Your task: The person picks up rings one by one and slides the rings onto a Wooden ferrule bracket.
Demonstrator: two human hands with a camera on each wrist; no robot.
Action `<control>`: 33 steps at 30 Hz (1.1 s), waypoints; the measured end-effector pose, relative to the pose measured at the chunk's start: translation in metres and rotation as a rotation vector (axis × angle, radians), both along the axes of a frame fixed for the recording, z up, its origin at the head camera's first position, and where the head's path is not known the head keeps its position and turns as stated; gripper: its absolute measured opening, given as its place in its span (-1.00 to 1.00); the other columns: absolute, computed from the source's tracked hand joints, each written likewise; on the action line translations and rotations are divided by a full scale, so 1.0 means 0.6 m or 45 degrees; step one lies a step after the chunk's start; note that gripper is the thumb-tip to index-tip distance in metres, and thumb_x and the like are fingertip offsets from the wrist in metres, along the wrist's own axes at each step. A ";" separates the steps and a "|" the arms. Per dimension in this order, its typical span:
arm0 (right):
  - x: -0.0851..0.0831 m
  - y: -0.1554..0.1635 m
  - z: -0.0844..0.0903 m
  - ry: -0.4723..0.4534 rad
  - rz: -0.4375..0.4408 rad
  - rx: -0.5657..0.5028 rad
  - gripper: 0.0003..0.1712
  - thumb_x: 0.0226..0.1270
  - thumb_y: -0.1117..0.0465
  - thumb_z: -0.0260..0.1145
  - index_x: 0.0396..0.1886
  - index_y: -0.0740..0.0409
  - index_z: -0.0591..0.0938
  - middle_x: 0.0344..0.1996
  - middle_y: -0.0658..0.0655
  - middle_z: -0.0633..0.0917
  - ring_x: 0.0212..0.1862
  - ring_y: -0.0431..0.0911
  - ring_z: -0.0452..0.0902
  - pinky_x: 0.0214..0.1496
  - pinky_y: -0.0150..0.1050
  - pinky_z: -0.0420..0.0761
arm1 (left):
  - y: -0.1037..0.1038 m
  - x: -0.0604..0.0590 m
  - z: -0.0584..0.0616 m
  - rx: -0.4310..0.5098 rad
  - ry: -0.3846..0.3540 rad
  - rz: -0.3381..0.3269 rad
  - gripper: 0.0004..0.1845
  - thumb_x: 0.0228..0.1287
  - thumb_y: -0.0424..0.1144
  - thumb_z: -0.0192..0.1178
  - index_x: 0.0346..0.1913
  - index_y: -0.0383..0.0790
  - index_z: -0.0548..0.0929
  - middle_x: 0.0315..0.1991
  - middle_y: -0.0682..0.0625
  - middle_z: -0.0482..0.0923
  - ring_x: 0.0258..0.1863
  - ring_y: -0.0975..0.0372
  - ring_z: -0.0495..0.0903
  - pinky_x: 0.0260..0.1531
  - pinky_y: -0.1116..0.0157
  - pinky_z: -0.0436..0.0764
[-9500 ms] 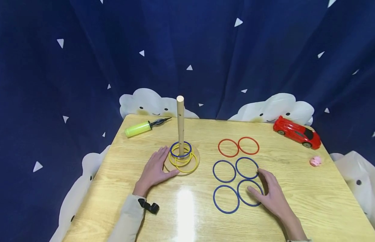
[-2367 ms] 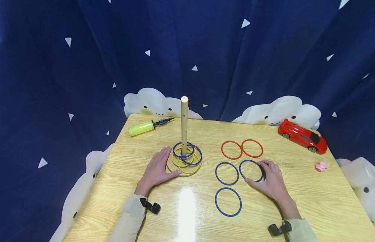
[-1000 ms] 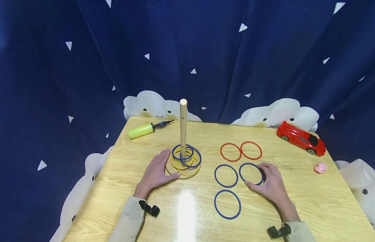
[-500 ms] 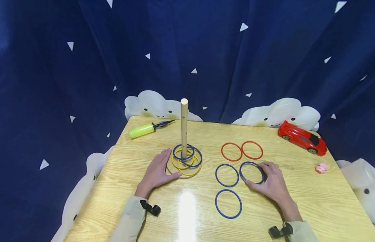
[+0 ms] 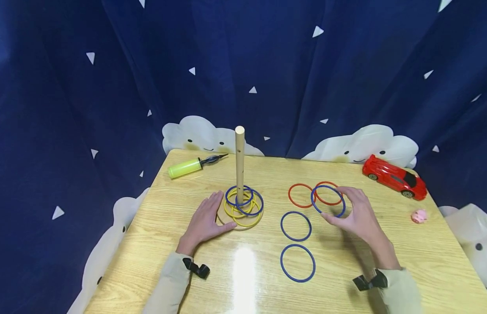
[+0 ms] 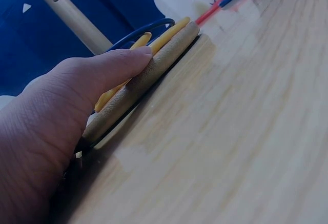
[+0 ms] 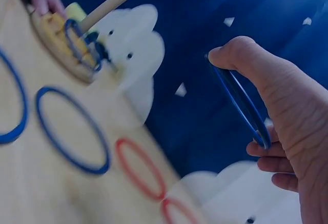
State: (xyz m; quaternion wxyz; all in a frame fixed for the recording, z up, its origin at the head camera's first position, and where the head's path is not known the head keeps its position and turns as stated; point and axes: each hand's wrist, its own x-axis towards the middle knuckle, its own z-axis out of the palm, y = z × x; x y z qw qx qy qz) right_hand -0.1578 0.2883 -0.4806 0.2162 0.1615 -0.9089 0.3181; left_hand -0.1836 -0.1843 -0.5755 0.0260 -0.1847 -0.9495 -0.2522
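Note:
In the head view a wooden peg stands on a round wooden base, with several yellow rings and two blue rings lying loosely around its foot. My left hand rests along the base's left side, fingers extended. Its thumb lies on the base's edge in the left wrist view. To the right, my right hand pinches a blue ring between thumb and fingers, raised above the table. From the head view, that ring partly overlaps a red ring behind it.
Two blue rings lie on the table: a farther blue ring and a nearer blue ring. Another red ring is behind them. A yellow-green hand pump lies back left. A red toy car and pink pig figure sit right.
Earlier, one blue ring went from the table onto the peg. Since half a second ago, my right hand has lifted another blue ring off the table. My left hand has stayed by the base.

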 end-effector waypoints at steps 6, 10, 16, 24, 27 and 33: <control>-0.020 -0.023 0.074 0.016 0.073 0.002 -0.09 -0.29 0.14 0.78 0.17 0.30 0.63 0.06 0.27 0.70 0.19 0.16 0.50 0.16 0.13 0.46 | 0.002 -0.003 0.002 -0.004 0.010 -0.009 0.31 0.12 0.62 0.18 0.70 -0.16 0.01 0.68 -0.11 0.04 0.67 0.07 -0.02 0.66 0.03 -0.03; -0.034 -0.047 0.120 0.104 0.174 -0.014 -0.07 -0.34 0.16 0.77 0.18 0.29 0.65 0.07 0.23 0.72 0.17 0.12 0.53 0.23 -0.26 0.44 | 0.002 -0.004 0.002 -0.012 -0.003 -0.006 0.31 0.12 0.63 0.17 0.71 -0.14 -0.01 0.69 -0.10 0.03 0.68 0.08 -0.04 0.66 0.05 -0.05; -0.060 -0.103 0.192 0.246 0.347 -0.064 -0.02 -0.37 0.15 0.74 0.24 0.28 0.65 0.12 0.22 0.72 0.19 0.10 0.54 0.30 -0.50 0.36 | -0.002 -0.005 0.004 -0.013 0.005 0.004 0.31 0.11 0.62 0.19 0.70 -0.16 0.02 0.69 -0.08 0.03 0.68 0.09 -0.04 0.66 0.04 -0.05; -0.085 -0.190 0.267 0.330 0.565 -0.108 -0.01 -0.29 -0.01 0.72 0.26 0.26 0.65 0.13 0.19 0.72 0.19 0.07 0.55 0.30 -0.39 0.46 | -0.006 0.003 0.005 0.006 -0.012 0.001 0.31 0.11 0.61 0.20 0.70 -0.17 0.02 0.69 -0.10 0.03 0.68 0.07 -0.04 0.66 0.04 -0.05; -0.095 -0.216 0.282 0.359 0.618 -0.083 -0.01 -0.24 -0.07 0.70 0.26 0.27 0.64 0.15 0.19 0.71 0.20 0.08 0.55 0.31 -0.28 0.50 | -0.006 0.007 0.002 -0.006 -0.021 0.006 0.32 0.10 0.62 0.19 0.70 -0.16 0.01 0.69 -0.10 0.03 0.68 0.06 -0.04 0.66 0.03 -0.04; -0.120 -0.254 0.309 0.415 0.646 0.003 0.03 -0.27 -0.13 0.69 0.27 0.26 0.63 0.15 0.17 0.71 0.21 0.07 0.56 0.30 -0.09 0.53 | -0.003 0.003 0.000 0.014 0.012 -0.003 0.31 0.10 0.62 0.20 0.70 -0.16 0.03 0.68 -0.09 0.04 0.68 0.06 -0.02 0.66 0.03 -0.03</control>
